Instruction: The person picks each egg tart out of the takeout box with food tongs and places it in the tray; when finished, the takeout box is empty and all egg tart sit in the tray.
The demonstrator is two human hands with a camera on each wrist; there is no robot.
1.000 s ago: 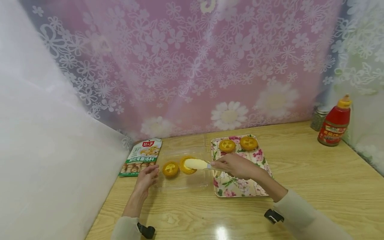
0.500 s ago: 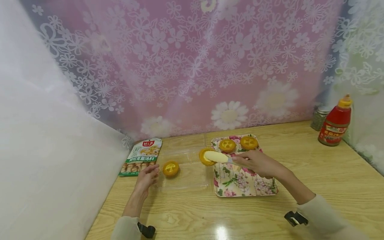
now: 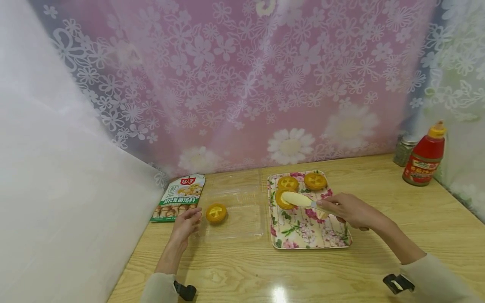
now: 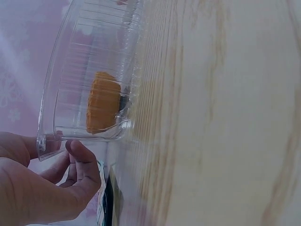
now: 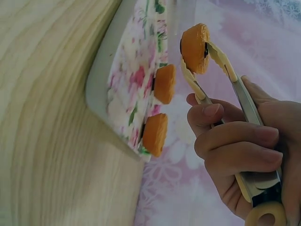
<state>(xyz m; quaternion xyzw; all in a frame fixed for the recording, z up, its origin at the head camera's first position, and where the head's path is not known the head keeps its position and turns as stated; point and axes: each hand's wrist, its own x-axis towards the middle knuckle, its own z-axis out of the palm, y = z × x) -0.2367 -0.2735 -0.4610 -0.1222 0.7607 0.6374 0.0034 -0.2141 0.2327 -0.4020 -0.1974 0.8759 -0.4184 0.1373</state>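
My right hand (image 3: 354, 211) grips kitchen tongs (image 5: 247, 101) with cream-coloured tips. Between those tips an egg tart (image 5: 195, 47) is clamped, raised above the flowered tray (image 3: 303, 242). Two more egg tarts sit at the tray's far side, the left tart (image 3: 288, 182) and the right tart (image 3: 315, 181). With thumb and fingers my left hand (image 4: 51, 179) pinches the corner rim of a clear plastic container (image 4: 51, 89). Inside that container, near its left end, lies one egg tart (image 3: 216, 213).
A green and white food pouch (image 3: 178, 200) lies behind my left hand, against the wall cover. At the far right of the wooden table (image 3: 235, 269) stand a red sauce bottle (image 3: 423, 158) and a small glass jar (image 3: 403, 150).
The right hand has carried the tongs and egg tart rightward, out of the plastic container and over the tray. My left hand stays in place at the container's edge.
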